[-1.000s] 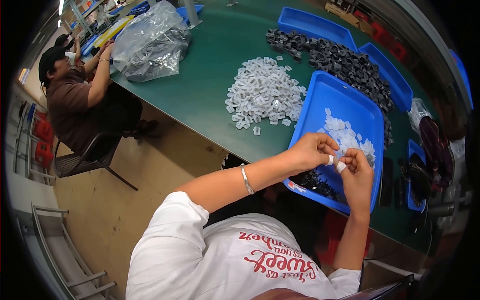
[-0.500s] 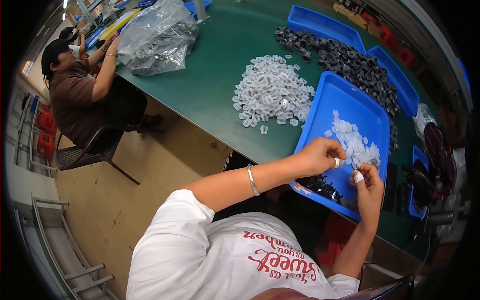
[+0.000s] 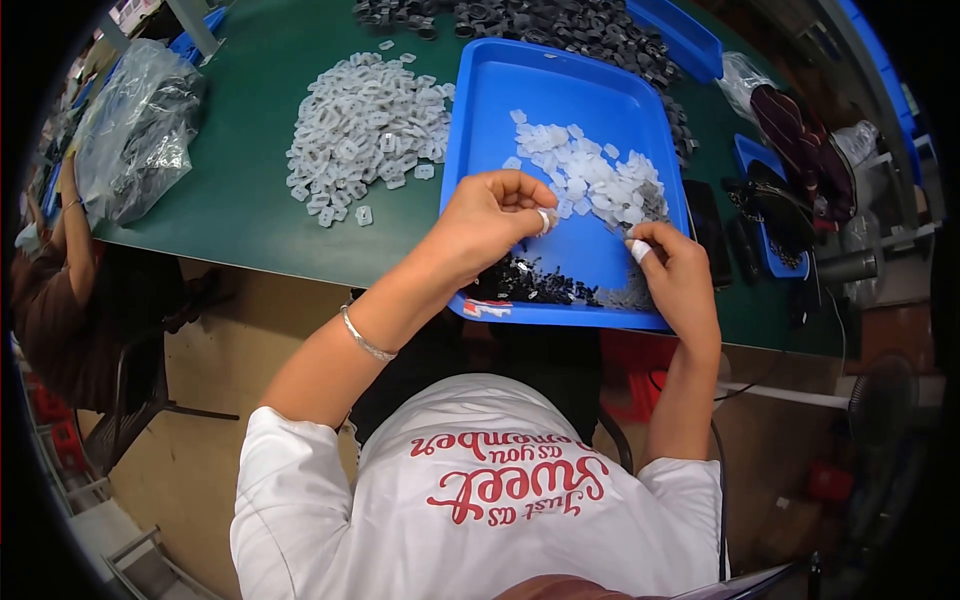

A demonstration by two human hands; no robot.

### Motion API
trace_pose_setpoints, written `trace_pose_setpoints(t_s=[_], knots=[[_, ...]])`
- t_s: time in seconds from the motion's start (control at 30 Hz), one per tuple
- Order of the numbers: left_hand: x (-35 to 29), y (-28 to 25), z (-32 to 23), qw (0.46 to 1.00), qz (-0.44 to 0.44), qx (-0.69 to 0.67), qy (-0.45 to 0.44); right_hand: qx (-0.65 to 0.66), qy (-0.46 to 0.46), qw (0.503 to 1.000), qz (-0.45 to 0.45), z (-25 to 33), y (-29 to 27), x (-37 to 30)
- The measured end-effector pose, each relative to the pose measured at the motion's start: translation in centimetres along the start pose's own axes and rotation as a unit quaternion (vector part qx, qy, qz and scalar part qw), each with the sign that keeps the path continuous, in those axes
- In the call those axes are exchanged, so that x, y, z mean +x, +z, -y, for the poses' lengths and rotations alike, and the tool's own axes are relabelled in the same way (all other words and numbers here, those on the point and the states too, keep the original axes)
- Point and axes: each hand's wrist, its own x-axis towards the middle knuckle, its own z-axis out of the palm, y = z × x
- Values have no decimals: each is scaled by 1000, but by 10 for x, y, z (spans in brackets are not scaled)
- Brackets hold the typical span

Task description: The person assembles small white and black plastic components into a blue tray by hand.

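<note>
My left hand (image 3: pixel 497 217) is over the left side of a blue tray (image 3: pixel 560 68), its thumb and fingers pinched together. White tape wraps one digit. Any small piece in that pinch is hidden. My right hand (image 3: pixel 678 275) is over the tray's right side, also pinched, with tape on its thumb; what it grips is too small to name. Just beyond both hands lies a heap of translucent white flat pieces (image 3: pixel 590 178) in the tray. Tiny black parts (image 3: pixel 535 283) lie along its near edge, with small grey parts (image 3: pixel 625 297) beside them.
Left of the tray, a pile of pale slotted plastic pieces (image 3: pixel 365 130) covers part of the green table (image 3: pixel 245 190). Dark ring-like parts (image 3: pixel 570 30) are heaped behind it. A clear bag (image 3: pixel 140 130) stands far left, near a seated co-worker (image 3: pixel 60 270). A smaller blue tray (image 3: pixel 785 255) lies right.
The view has swung toward the right, so the tray and piles appear further left. My hands have drawn a little apart, both still pinched over the tray.
</note>
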Motion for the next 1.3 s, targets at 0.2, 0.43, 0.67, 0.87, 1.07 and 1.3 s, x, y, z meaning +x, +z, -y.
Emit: trace_pose_setpoints(t_s=[0.2, 0.43, 0.67, 0.87, 1.07, 1.3], knots=[[1, 1, 3, 999, 31, -42, -4, -170, -63, 982, -44, 3, 19, 8], [1, -3, 0, 999, 36, -37, -12, -275, -94, 955, -65, 2, 33, 18], [4, -1, 9, 1000, 13, -19, -10, -290, -153, 945, -24, 11, 27, 8], [2, -1, 7, 996, 47, -80, 5, -283, -197, 939, -1, 22, 24, 6], [0, -1, 5, 998, 19, -54, 16, -264, -201, 943, 7, 22, 26, 8], [4, -2, 7, 996, 13, -91, 12, 26, -152, 988, 18, 33, 24, 9]])
